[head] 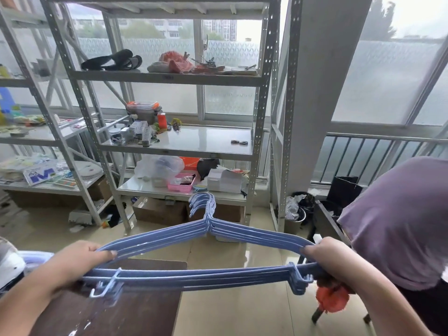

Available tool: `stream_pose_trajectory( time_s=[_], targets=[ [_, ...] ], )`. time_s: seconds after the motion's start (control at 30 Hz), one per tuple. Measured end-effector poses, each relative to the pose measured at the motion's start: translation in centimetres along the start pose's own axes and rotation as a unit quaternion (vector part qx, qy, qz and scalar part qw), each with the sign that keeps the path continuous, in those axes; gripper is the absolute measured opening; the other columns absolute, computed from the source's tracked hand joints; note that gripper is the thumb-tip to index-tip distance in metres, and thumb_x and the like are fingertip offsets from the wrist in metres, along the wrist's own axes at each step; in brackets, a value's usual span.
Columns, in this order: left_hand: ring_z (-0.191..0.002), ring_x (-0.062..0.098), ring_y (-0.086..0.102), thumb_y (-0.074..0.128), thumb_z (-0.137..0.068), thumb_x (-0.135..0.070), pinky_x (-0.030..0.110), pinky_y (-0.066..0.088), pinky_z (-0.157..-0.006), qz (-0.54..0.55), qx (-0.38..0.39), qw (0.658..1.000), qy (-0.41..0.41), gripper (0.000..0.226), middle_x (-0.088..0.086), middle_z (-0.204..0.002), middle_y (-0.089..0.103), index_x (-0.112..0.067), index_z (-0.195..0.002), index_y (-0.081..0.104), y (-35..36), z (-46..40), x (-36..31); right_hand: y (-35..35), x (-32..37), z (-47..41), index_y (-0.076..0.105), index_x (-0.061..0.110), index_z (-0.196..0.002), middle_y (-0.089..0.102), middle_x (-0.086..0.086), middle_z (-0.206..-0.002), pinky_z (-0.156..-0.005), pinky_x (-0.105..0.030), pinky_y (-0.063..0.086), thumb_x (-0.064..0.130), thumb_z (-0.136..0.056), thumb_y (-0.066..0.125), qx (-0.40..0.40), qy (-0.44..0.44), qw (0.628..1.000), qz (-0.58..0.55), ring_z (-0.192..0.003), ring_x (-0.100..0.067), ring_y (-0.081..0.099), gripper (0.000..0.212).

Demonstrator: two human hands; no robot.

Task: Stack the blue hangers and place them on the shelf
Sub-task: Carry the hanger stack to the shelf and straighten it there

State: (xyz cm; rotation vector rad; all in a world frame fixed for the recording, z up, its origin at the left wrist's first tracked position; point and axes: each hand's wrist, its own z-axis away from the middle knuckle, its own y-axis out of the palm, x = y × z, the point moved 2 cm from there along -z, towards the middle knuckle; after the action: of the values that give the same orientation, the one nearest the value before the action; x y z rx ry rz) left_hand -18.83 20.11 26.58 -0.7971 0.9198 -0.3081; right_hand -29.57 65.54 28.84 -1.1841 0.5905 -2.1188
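Note:
A stack of several blue hangers point(194, 278) is held flat in front of me, hooks pointing away toward the shelf unit. My left hand point(75, 265) grips the stack's left end and my right hand point(339, 260) grips its right end. The white metal shelf unit point(260, 110) stands ahead by the window; its middle shelf point(208, 139) has bare room on the right half. More blue hangers point(36, 257) peek out at the far left behind my left arm.
A dark brown table point(135, 309) lies under the hangers. A person in a purple top point(397, 224) stands at the right, beside a dark stool and an orange object point(333, 298). Boxes, bags and a pink basket point(181, 183) crowd the lower shelf and floor.

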Motion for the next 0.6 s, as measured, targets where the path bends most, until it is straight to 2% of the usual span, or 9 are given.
stream_pose_trajectory(
  time_s=[0.13,0.17,0.23,0.3,0.37,0.5,0.6],
  targets=[
    [-0.065,0.031,0.066,0.070,-0.083,-0.035,0.027,0.045,-0.057,-0.021,-0.018,1.000,0.009,0.031,0.019,-0.071,0.070,-0.006,-0.073,0.074,0.3,-5.3,-2.3,-0.8,2.0,-5.0,0.060,-0.006,-0.080,0.057,-0.017,-0.051,-0.034,-0.018,0.038,0.011,-0.088,0.051,-0.001,-0.003,1.000,-0.009,-0.031,-0.023,0.050,0.021],
    [-0.066,0.032,0.066,0.070,-0.083,-0.037,0.026,0.044,-0.058,-0.026,-0.017,0.999,0.012,0.033,0.017,-0.068,0.069,-0.006,-0.074,0.074,0.5,-7.0,-3.0,-1.0,2.8,-6.3,0.059,-0.005,-0.078,0.057,-0.018,-0.052,-0.033,-0.017,0.038,0.010,-0.088,0.051,-0.004,-0.001,1.000,-0.009,-0.030,-0.022,0.049,0.020],
    [-0.056,0.029,0.061,0.069,-0.084,-0.035,0.020,0.043,-0.044,-0.011,-0.007,1.000,0.018,0.031,0.010,-0.058,0.060,-0.006,-0.072,0.074,0.9,-10.3,-4.4,-1.5,4.8,-9.4,0.058,-0.004,-0.076,0.057,-0.016,-0.048,-0.034,-0.018,0.040,0.011,-0.087,0.052,-0.013,-0.001,1.000,0.002,-0.028,-0.022,0.051,0.019],
    [-0.051,0.024,0.057,0.068,-0.086,-0.028,0.014,0.040,-0.034,0.022,0.002,1.000,0.022,0.026,0.013,-0.060,0.059,-0.007,-0.072,0.073,1.0,-13.9,-5.8,-1.9,7.1,-13.0,0.057,-0.003,-0.076,0.056,-0.009,-0.036,-0.035,-0.021,0.042,0.014,-0.088,0.052,-0.033,-0.008,0.999,0.015,-0.028,-0.023,0.053,0.021],
    [-0.051,0.024,0.057,0.067,-0.087,-0.022,0.012,0.040,-0.032,0.054,0.003,0.998,0.017,0.022,0.017,-0.065,0.061,-0.003,-0.077,0.073,0.8,-17.0,-7.4,-2.2,9.4,-15.7,0.058,-0.001,-0.076,0.056,-0.006,-0.035,-0.037,-0.023,0.044,0.016,-0.088,0.053,-0.042,-0.010,0.999,0.015,-0.031,-0.023,0.055,0.022],
    [-0.054,0.025,0.057,0.067,-0.087,-0.017,0.010,0.040,-0.032,0.065,-0.004,0.998,0.021,0.021,0.016,-0.065,0.060,0.003,-0.083,0.071,-1.0,-24.3,-10.6,-2.7,14.3,-21.2,0.058,0.004,-0.070,0.055,-0.006,-0.045,-0.032,-0.015,0.036,0.021,-0.089,0.054,-0.061,-0.010,0.998,0.018,-0.030,-0.017,0.050,0.026],
    [-0.048,0.020,0.055,0.066,-0.088,-0.017,0.010,0.039,-0.031,0.061,-0.001,0.998,0.022,0.022,0.013,-0.059,0.058,0.001,-0.075,0.069,-2.6,-28.1,-13.5,-3.0,17.1,-24.5,0.061,-0.002,-0.075,0.053,-0.011,-0.042,-0.038,-0.021,0.038,0.018,-0.087,0.053,-0.063,0.001,0.998,-0.021,-0.035,-0.024,0.051,0.024]
  ],
)
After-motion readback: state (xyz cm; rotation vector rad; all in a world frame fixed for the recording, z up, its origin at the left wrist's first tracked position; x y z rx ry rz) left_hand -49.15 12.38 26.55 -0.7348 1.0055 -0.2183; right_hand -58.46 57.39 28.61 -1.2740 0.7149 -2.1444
